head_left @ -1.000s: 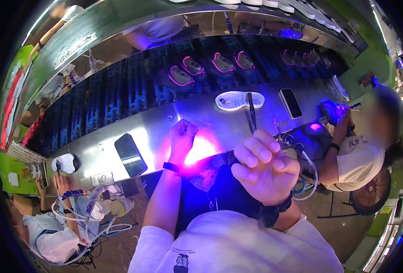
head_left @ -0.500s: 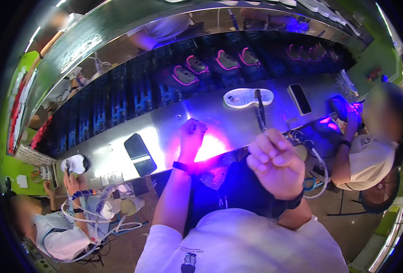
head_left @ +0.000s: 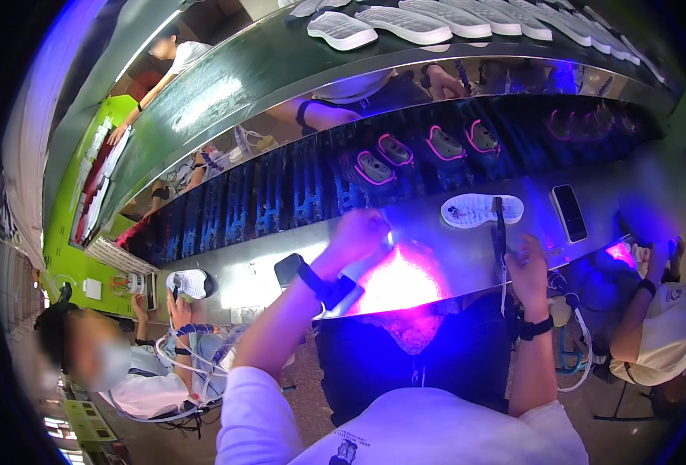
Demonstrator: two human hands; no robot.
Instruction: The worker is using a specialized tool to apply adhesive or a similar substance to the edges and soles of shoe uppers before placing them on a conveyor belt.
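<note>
My left hand (head_left: 362,235) is above the metal bench, its fingers curled in and slightly blurred. If it holds anything, I cannot make it out. A bright pink-white patch of light shines on the bench beside it. My right hand (head_left: 527,265) hovers at the bench's front edge, thumb and fingers apart. Just left of it is a dark-handled brush (head_left: 501,246), whose head rests on a white shoe sole (head_left: 467,211). Whether the thumb touches the handle I cannot tell.
Behind the bench (head_left: 312,249), a dark roller conveyor (head_left: 281,208) carries several grey shoe uppers (head_left: 446,144) edged in glowing pink. White soles (head_left: 405,25) line the shelf above. Phones (head_left: 568,214) lie to the right and left. Co-workers (head_left: 661,333) sit on both sides.
My right hand has dropped from its raised place to beside the brush. My left hand has moved forward and right. The head view has shifted, bringing more of the shelf and soles in.
</note>
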